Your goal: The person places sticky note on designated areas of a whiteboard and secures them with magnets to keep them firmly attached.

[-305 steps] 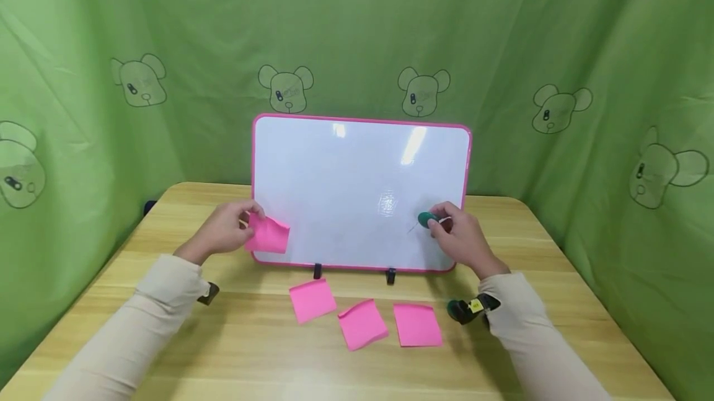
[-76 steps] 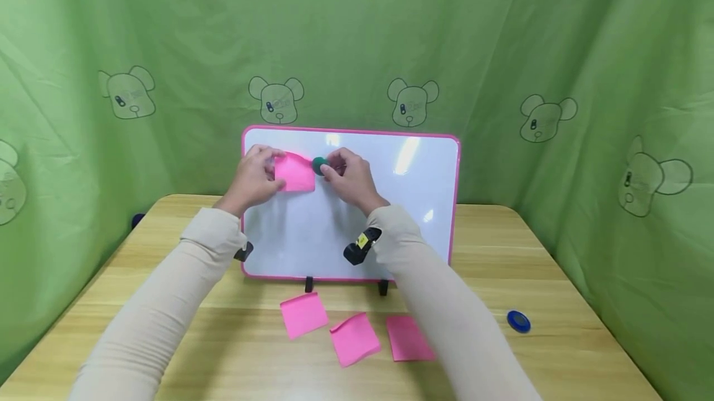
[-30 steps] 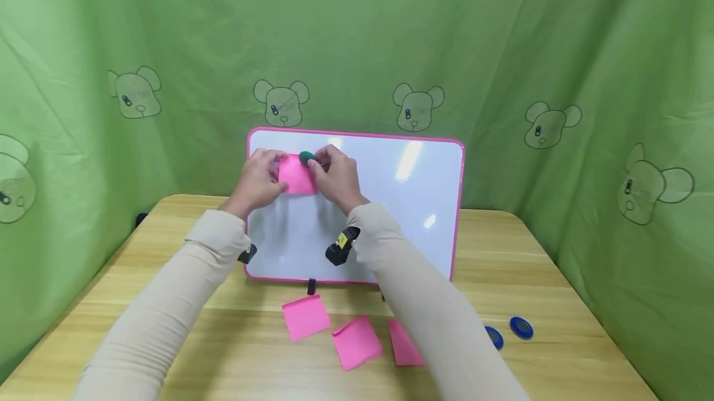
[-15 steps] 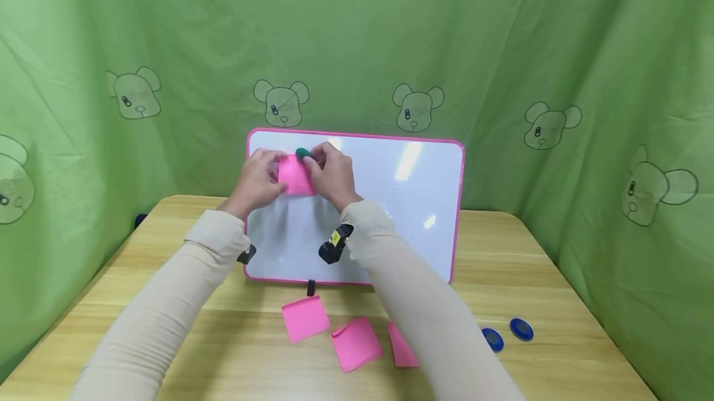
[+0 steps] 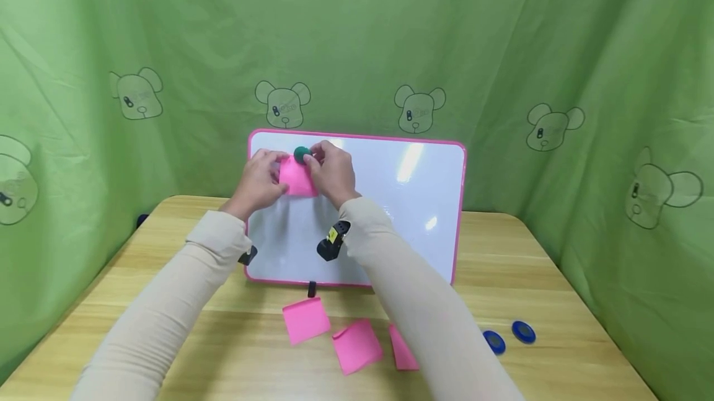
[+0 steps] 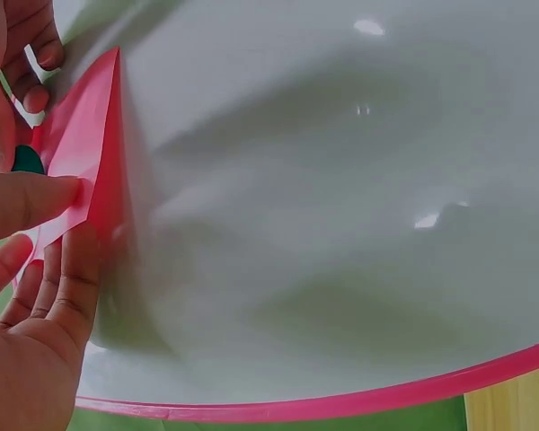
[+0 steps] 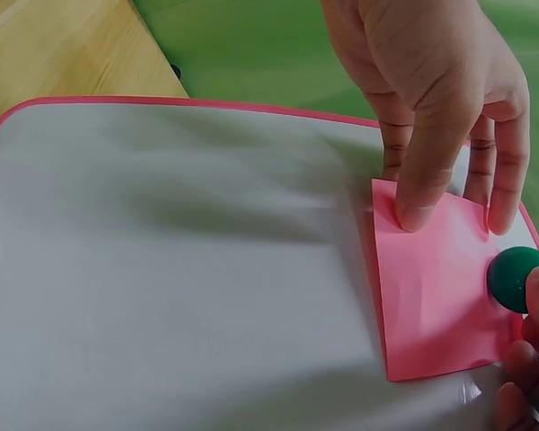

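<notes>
At the upper left of the whiteboard [image 5: 401, 221], my left hand [image 5: 258, 183] pinches the left side of a pink sticky note [image 5: 298, 181]. In the right wrist view the thumb lies on the face of the note [image 7: 431, 296], with fingers behind it and along its top. My right hand [image 5: 334, 173] holds a round green magnet [image 5: 302, 154] between thumb and fingers at the note's top edge. The magnet [image 7: 512, 277] overlaps the paper there. The note's lower edge stands off the board in the left wrist view, where the magnet [image 6: 27, 160] is mostly hidden.
On the wooden table [image 5: 223, 339] before the board lie more pink notes, a left one [image 5: 306, 320], a middle one [image 5: 357, 346] and a right one [image 5: 403, 351] partly under my right sleeve. Two blue discs, a nearer [image 5: 494, 342] and a farther [image 5: 524, 331], lie at right. Green curtain surrounds the table.
Since the oldest frame both hands have moved to the board's upper left, bringing note and magnet together. Over the last second the magnet has shifted slightly left and up; the left hand stays nearly still.
</notes>
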`<state>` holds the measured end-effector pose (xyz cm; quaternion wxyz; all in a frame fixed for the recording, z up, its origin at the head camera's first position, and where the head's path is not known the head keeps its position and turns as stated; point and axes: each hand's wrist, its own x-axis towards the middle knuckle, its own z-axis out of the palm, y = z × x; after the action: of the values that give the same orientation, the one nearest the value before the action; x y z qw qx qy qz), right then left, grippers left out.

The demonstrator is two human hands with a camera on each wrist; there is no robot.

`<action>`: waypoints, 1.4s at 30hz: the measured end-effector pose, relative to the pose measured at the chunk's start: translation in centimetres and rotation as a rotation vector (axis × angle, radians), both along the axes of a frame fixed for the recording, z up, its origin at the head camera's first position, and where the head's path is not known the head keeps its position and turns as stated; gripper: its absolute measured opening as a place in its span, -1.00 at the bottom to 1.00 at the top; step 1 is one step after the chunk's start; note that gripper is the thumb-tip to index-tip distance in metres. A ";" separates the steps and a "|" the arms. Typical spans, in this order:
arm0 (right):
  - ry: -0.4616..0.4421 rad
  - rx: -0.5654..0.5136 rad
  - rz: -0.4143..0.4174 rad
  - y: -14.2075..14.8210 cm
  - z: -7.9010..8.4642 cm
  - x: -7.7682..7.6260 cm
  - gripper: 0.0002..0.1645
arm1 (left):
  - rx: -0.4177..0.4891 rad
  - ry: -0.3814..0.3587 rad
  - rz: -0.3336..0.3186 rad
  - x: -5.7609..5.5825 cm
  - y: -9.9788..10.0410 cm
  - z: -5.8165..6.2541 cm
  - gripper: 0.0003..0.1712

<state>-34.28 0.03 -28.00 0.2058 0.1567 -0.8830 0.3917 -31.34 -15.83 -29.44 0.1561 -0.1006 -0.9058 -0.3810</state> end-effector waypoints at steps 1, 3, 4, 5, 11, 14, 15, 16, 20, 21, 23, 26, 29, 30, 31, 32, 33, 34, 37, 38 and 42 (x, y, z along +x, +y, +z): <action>-0.002 0.009 -0.007 0.0 0.1 0.0 -0.76 | -0.002 0.001 0.000 0.0 0.0 0.0 -0.24; -0.004 0.024 -0.023 0.0 0.3 0.0 -0.76 | -0.007 0.003 0.000 0.0 0.0 0.0 -0.24; -0.006 0.029 -0.032 -0.1 0.3 0.0 -0.75 | -0.010 0.005 0.000 0.0 0.0 0.0 -0.24; -0.010 0.035 -0.041 -0.1 0.4 0.1 -0.75 | -0.012 0.005 -0.002 0.0 0.0 0.0 -0.24; -0.021 0.049 -0.083 -0.3 0.4 0.0 -0.74 | -0.019 -0.002 0.004 0.0 0.0 0.1 -0.25; -0.025 0.050 -0.091 -0.3 0.3 0.0 -0.74 | -0.020 -0.014 0.005 0.0 0.0 0.0 -0.25; -0.028 0.052 -0.094 -0.3 0.3 -0.1 -0.73 | -0.021 -0.017 0.005 0.0 0.0 -0.1 -0.25; -0.032 0.055 -0.097 -0.3 0.3 -0.1 -0.73 | -0.024 -0.018 0.005 0.0 0.0 -0.1 -0.25; -0.030 0.075 -0.112 -0.3 0.2 -0.1 -0.76 | -0.031 -0.017 0.008 -0.1 0.0 -0.1 -0.25; -0.028 0.080 -0.116 -0.3 0.2 -0.1 -0.77 | -0.031 -0.017 0.007 -0.1 0.0 0.0 -0.26; -0.019 0.085 -0.121 -0.2 0.2 -0.1 -0.79 | -0.029 -0.017 0.004 0.0 0.1 0.0 -0.25; -0.015 0.083 -0.114 -0.2 0.1 -0.2 -0.82 | -0.026 -0.020 0.001 0.0 0.0 0.1 -0.25; -0.014 0.078 -0.104 -0.1 0.1 -0.2 -0.83 | -0.027 -0.023 0.001 0.1 0.0 0.1 -0.25; -0.012 0.076 -0.099 -0.1 0.1 -0.2 -0.83 | -0.025 -0.024 0.001 0.0 0.0 0.1 -0.25; -0.011 0.077 -0.096 0.0 0.1 -0.2 -0.83 | -0.025 -0.024 0.000 0.0 0.0 0.1 -0.25; -0.009 0.081 -0.091 0.1 0.0 -0.2 -0.83 | -0.027 -0.023 -0.002 0.0 0.0 0.1 -0.26; -0.010 0.081 -0.082 0.2 0.0 -0.2 -0.84 | -0.027 -0.022 -0.004 0.0 0.0 0.1 -0.26; -0.012 0.081 -0.068 0.4 -0.1 -0.2 -0.84 | -0.028 -0.022 -0.006 0.1 0.0 0.1 -0.26; -0.021 0.072 -0.005 1.0 -0.2 -0.1 -0.85 | -0.033 -0.023 -0.008 0.2 0.1 0.0 -0.27; -0.024 0.065 0.021 1.2 -0.2 -0.1 -0.85 | -0.034 -0.025 -0.007 0.2 0.0 0.0 -0.27; -0.015 0.046 0.104 2.1 -0.3 -0.1 -0.87 | -0.026 -0.031 0.000 0.2 0.0 0.2 -0.26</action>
<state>-34.40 2.08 -28.27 0.1747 0.2040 -0.8840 0.3826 -31.12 -15.84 -29.23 0.1408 -0.0965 -0.9129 -0.3707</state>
